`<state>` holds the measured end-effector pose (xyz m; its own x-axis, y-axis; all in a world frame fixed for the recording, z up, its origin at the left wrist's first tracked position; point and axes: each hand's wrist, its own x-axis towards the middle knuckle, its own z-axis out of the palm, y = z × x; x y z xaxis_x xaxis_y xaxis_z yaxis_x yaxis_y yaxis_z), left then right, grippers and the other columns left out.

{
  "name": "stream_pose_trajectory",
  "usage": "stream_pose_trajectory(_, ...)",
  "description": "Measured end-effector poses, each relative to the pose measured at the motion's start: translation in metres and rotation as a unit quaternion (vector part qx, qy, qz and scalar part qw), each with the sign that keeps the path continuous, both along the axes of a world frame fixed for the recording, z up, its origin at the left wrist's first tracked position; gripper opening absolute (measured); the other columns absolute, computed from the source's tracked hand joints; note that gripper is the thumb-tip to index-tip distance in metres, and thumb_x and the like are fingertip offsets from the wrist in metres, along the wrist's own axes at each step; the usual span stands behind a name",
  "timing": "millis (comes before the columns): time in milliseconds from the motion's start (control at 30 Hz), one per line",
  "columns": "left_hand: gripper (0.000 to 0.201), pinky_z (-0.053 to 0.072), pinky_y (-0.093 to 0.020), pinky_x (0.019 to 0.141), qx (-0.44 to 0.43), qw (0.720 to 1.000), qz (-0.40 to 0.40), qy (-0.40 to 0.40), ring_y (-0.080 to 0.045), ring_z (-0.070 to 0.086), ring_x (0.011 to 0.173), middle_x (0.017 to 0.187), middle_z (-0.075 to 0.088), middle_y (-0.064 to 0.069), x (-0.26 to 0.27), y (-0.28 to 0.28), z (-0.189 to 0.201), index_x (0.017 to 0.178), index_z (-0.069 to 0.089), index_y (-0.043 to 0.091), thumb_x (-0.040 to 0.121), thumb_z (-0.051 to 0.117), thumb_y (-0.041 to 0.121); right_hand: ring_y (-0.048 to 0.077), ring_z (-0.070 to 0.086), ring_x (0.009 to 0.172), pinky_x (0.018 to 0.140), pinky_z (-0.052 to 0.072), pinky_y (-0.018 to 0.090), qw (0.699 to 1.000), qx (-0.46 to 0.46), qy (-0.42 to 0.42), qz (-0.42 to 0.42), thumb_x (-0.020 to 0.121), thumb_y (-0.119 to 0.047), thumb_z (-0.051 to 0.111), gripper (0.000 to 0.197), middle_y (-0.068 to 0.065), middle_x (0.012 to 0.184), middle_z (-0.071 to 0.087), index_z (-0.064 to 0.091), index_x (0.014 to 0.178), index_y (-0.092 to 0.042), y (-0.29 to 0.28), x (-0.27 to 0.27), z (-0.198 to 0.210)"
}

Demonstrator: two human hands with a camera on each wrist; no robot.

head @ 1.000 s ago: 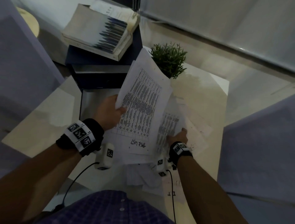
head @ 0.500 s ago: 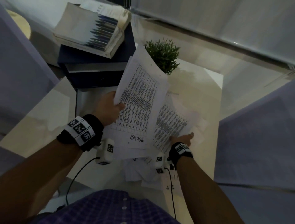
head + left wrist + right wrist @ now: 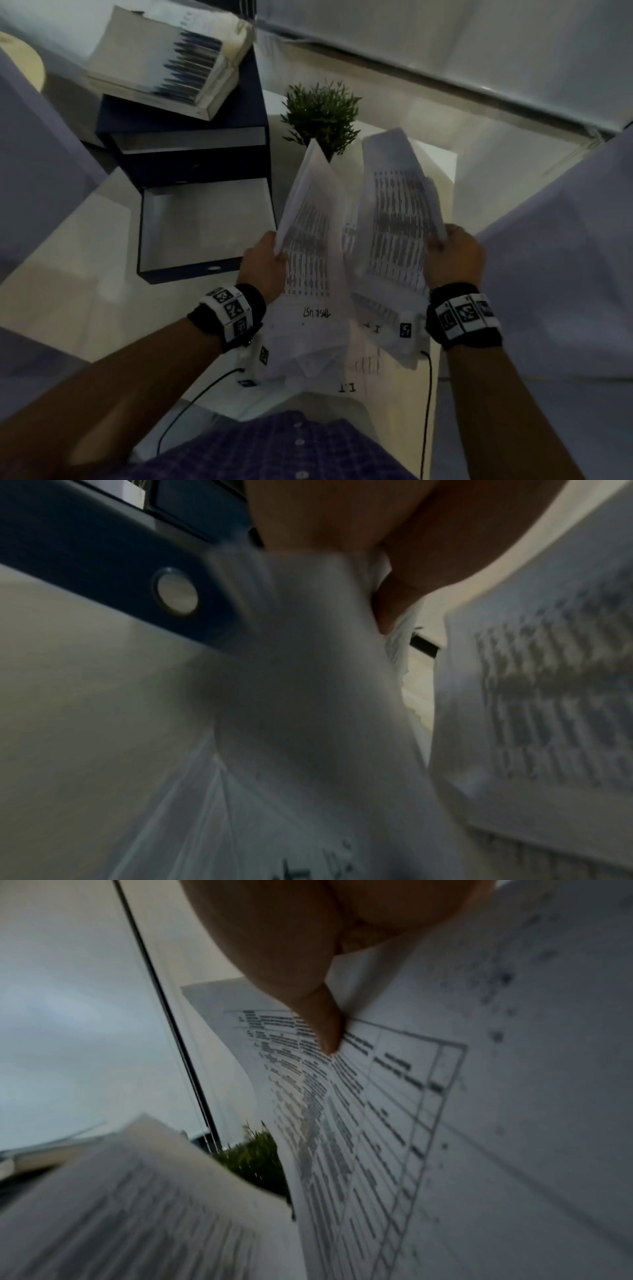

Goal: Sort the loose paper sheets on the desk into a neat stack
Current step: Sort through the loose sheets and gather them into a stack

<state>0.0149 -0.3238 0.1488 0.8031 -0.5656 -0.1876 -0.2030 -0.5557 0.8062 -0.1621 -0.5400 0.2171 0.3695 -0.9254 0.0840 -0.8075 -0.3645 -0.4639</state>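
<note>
Both hands hold printed sheets up above the white desk (image 3: 68, 301). My left hand (image 3: 265, 263) grips the left edge of a bundle of table-printed sheets (image 3: 311, 240), seen blurred from below as the left bundle (image 3: 308, 696). My right hand (image 3: 452, 257) pinches the right edge of a second set of printed sheets (image 3: 397, 219); its thumb (image 3: 325, 1026) presses on the top printed sheet (image 3: 377, 1123). The two sets stand side by side, tilted away from me. More loose sheets (image 3: 356, 373) lie on the desk under them, near my body.
A dark blue drawer unit (image 3: 185, 144) stands at the back left, its lower drawer (image 3: 202, 226) pulled out, with a thick book (image 3: 164, 58) on top. A small green plant (image 3: 322, 116) stands behind the papers. Cables (image 3: 426, 411) hang off the desk's front edge.
My right hand has lifted its sheets off the desk and raised them beside the left bundle. The left bundle has tilted more upright. The camera view has shifted.
</note>
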Motion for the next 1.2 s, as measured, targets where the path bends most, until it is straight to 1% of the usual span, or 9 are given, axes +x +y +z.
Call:
stream_pose_trajectory(100,0.018,0.038,-0.018,0.052,0.016,1.000,0.002,0.019,-0.017,0.056,0.071,0.092,0.060,-0.009,-0.016,-0.005,-0.019,0.112,0.055,0.005,0.099,0.046,0.014,0.040,0.064,0.088,0.076,0.052,0.041,0.998,-0.051,-0.004,0.033,0.095,-0.019,0.051,0.023,0.020,0.097,0.070,0.066,0.108,-0.007,-0.005,-0.009,0.032)
stream_pose_trajectory(267,0.033,0.045,-0.029,0.084,0.057,0.996,-0.016,0.071,-0.030,0.059,0.104,0.119,0.061,-0.018,-0.027,-0.011,-0.044,0.130,0.051,0.006,0.098,0.047,0.013,0.036,0.064,0.085,0.074,0.051,0.038,0.994,-0.058,-0.039,0.088,0.091,-0.022,0.061,0.021,0.018,0.093,0.070,0.068,0.104,-0.007,-0.002,-0.018,0.073)
stream_pose_trajectory(400,0.037,0.051,-0.039,0.089,0.118,0.988,-0.033,0.092,-0.034,0.060,0.105,0.119,0.060,-0.018,-0.022,-0.011,-0.058,0.133,0.049,0.008,0.097,0.051,0.017,0.018,0.057,0.078,0.069,0.045,0.029,0.986,-0.022,-0.110,0.124,0.088,-0.023,0.066,0.018,0.003,0.083,0.063,0.070,0.099,-0.010,0.000,-0.016,0.086)
stream_pose_trajectory(467,0.029,0.050,-0.034,0.075,0.117,0.987,-0.042,0.101,-0.030,0.060,0.091,0.104,0.062,-0.014,-0.018,-0.010,-0.064,0.123,0.055,0.008,0.095,0.053,0.017,0.018,0.061,0.077,0.064,0.047,0.030,0.980,0.037,-0.140,0.136,0.086,-0.026,0.068,0.014,0.004,0.084,0.066,0.070,0.094,-0.014,-0.006,-0.007,0.067)
stream_pose_trajectory(600,0.026,0.053,-0.038,0.080,0.031,0.982,-0.039,0.185,-0.026,0.062,0.089,0.100,0.068,-0.017,-0.012,-0.004,-0.068,0.101,0.065,0.004,0.100,0.045,0.020,0.022,0.057,0.067,0.059,0.044,0.030,0.975,0.162,-0.107,0.109,0.089,-0.027,0.067,0.014,0.009,0.077,0.065,0.065,0.085,-0.014,-0.020,0.010,-0.010)
stream_pose_trajectory(733,0.033,0.046,-0.035,0.098,-0.005,0.968,-0.018,0.251,-0.027,0.060,0.107,0.114,0.063,-0.008,-0.012,0.001,-0.069,0.124,0.059,0.010,0.104,0.036,0.026,0.023,0.057,0.076,0.071,0.045,0.027,0.963,0.252,-0.078,0.052,0.089,-0.022,0.067,0.028,0.017,0.100,0.068,0.066,0.110,-0.002,-0.023,0.022,-0.072)
stream_pose_trajectory(900,0.028,0.045,-0.031,0.095,-0.009,0.967,-0.019,0.255,-0.028,0.060,0.108,0.113,0.062,-0.009,-0.011,0.000,-0.074,0.115,0.061,0.013,0.104,0.039,0.026,0.033,0.061,0.108,0.089,0.047,0.031,0.951,0.303,-0.005,0.060,0.091,-0.009,0.062,0.046,0.018,0.128,0.060,0.049,0.135,-0.002,-0.017,0.018,-0.109)
stream_pose_trajectory(1067,0.030,0.050,-0.029,0.088,0.025,0.973,-0.015,0.228,-0.024,0.062,0.098,0.119,0.065,-0.013,-0.010,-0.009,-0.083,0.120,0.061,0.007,0.098,0.053,0.026,0.032,0.057,0.117,0.102,0.048,0.043,0.945,0.323,0.044,0.020,0.086,-0.012,0.065,0.059,0.016,0.135,0.056,0.043,0.142,-0.008,-0.007,-0.001,-0.140)
stream_pose_trajectory(1200,0.055,0.046,-0.029,0.097,0.051,0.981,-0.013,0.189,-0.026,0.058,0.117,0.131,0.059,-0.011,-0.013,-0.016,-0.085,0.136,0.049,0.006,0.090,0.066,0.031,0.029,0.058,0.114,0.100,0.049,0.046,0.949,0.314,-0.014,0.035,0.089,-0.003,0.058,0.057,0.011,0.130,0.057,0.042,0.143,-0.010,0.006,-0.007,-0.153)
